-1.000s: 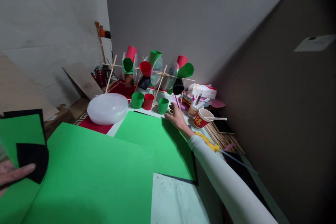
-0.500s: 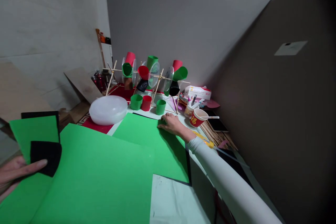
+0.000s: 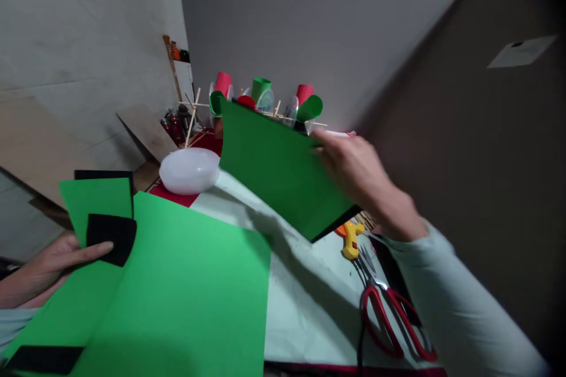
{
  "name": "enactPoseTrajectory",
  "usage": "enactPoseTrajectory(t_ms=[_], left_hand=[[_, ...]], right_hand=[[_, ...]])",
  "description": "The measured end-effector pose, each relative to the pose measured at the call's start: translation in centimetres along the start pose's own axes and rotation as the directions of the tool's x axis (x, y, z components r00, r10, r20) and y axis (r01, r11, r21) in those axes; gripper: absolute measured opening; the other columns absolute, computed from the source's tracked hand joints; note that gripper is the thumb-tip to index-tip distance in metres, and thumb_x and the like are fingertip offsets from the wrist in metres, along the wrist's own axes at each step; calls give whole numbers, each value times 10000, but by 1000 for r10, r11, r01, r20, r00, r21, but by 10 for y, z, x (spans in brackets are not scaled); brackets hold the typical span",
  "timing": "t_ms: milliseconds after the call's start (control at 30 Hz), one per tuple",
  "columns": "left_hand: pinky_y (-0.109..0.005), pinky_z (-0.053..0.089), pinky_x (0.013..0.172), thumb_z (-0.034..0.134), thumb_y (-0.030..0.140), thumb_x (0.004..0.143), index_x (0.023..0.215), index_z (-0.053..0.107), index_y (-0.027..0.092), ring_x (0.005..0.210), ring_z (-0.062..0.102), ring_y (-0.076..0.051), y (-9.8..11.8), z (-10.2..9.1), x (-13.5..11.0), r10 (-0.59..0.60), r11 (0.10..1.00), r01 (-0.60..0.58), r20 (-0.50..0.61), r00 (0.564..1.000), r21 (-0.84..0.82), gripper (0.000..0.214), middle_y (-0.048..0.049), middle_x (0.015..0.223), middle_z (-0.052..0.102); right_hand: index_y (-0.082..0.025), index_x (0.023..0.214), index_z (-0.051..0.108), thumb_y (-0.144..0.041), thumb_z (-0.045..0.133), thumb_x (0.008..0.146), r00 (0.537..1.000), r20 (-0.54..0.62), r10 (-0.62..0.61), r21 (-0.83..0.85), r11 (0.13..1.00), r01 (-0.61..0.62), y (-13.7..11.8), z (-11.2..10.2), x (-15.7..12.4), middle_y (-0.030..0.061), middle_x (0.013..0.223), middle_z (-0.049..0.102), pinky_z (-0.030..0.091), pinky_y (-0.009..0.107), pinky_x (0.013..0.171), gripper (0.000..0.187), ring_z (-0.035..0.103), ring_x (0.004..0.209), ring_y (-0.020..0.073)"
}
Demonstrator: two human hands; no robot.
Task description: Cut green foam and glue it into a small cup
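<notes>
My left hand [image 3: 62,262] is closed on green and black paper pieces at the left, its thumb pressing a small black paper piece [image 3: 110,230] on top. Under them a large green paper sheet [image 3: 190,283] spreads over the near part of the table. My right hand [image 3: 362,177], a little blurred, grips the upper right edge of another green sheet [image 3: 274,168], which is lifted and tilted above the table. A black layer shows along that sheet's edges. Its shadow falls on the white table covering [image 3: 300,300].
Behind the raised sheet stands a stick frame [image 3: 191,123] with red and green paper cups [image 3: 262,87], partly hidden. A white rounded plastic bowl [image 3: 190,171] is at the left. Red-handled scissors [image 3: 381,306] and a yellow glue gun [image 3: 351,240] lie at the right.
My right hand has lifted the far green sheet, with its black layer, off the table and tilted it up. This uncovers the white table covering. The scissors have come into view.
</notes>
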State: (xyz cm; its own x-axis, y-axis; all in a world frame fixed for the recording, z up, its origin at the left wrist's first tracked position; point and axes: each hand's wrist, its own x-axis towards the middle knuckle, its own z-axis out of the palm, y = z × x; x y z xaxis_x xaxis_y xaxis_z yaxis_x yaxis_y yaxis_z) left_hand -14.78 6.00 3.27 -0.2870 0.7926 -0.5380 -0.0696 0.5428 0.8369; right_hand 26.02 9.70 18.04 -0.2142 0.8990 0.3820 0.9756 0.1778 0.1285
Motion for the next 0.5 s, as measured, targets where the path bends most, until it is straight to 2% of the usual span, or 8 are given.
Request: enactPoseTrajectory(t_ms=[67, 100, 200, 267, 367, 433, 500], left_hand=[[-451, 674, 639, 989, 330, 231, 821, 775, 232, 736, 759, -381, 1, -6, 6, -82, 996, 87, 147, 986, -29, 635, -70, 863, 817], [-429, 676, 644, 995, 287, 263, 822, 779, 218, 733, 763, -362, 3, -6, 7, -105, 994, 110, 189, 976, -17, 603, -70, 873, 817], [-339, 668, 606, 1001, 266, 341, 837, 779, 184, 748, 772, -314, 9, 10, -1, -67, 998, 66, 240, 968, 13, 549, -52, 844, 816], [-315, 662, 596, 996, 291, 396, 856, 774, 177, 711, 771, -281, 12, 28, -10, 6, 999, 5, 268, 963, -41, 523, -32, 803, 813], [-349, 668, 671, 971, 271, 499, 942, 765, 152, 741, 775, -274, 14, 58, -21, 26, 997, 1, 347, 938, -77, 503, -67, 878, 818], [-364, 665, 716, 945, 255, 561, 989, 755, 131, 779, 776, -277, 14, 78, -23, 34, 996, -2, 388, 921, -84, 485, -100, 940, 814], [-354, 660, 736, 925, 235, 597, 991, 750, 121, 780, 775, -268, 13, 96, -22, 51, 996, -15, 422, 905, -90, 445, -110, 949, 812]], right_hand=[[-173, 1208, 620, -144, 483, 990, 990, -132, 43, -54, 997, -51, 4, -36, -13, 73, 820, 681, 340, 322, 609, 259, 569, 651, 203], [-200, 1181, 637, -171, 516, 975, 967, -250, 44, -134, 988, -80, 7, -51, -20, 57, 763, 662, 315, 325, 596, 241, 545, 615, 208], [-257, 1194, 633, -255, 508, 991, 933, -357, 32, -197, 974, -109, 22, -77, -39, 69, 756, 644, 292, 355, 617, 239, 564, 656, 253], [-269, 1197, 617, -287, 490, 1006, 918, -396, -27, -224, 972, -68, 37, -83, -48, 73, 780, 635, 332, 373, 677, 230, 593, 719, 272], [-262, 1210, 597, -357, 465, 1023, 897, -437, -73, -212, 977, -24, 60, -85, -58, 79, 847, 635, 377, 383, 730, 248, 613, 803, 272], [-279, 1208, 602, -455, 416, 1035, 904, -424, -52, -174, 984, -25, 70, -84, -63, 78, 874, 640, 378, 378, 701, 309, 602, 784, 245], [-280, 1136, 637, -517, 417, 1022, 927, -375, 5, -80, 996, -37, 76, -80, -65, 64, 812, 623, 357, 364, 643, 343, 544, 669, 197]])
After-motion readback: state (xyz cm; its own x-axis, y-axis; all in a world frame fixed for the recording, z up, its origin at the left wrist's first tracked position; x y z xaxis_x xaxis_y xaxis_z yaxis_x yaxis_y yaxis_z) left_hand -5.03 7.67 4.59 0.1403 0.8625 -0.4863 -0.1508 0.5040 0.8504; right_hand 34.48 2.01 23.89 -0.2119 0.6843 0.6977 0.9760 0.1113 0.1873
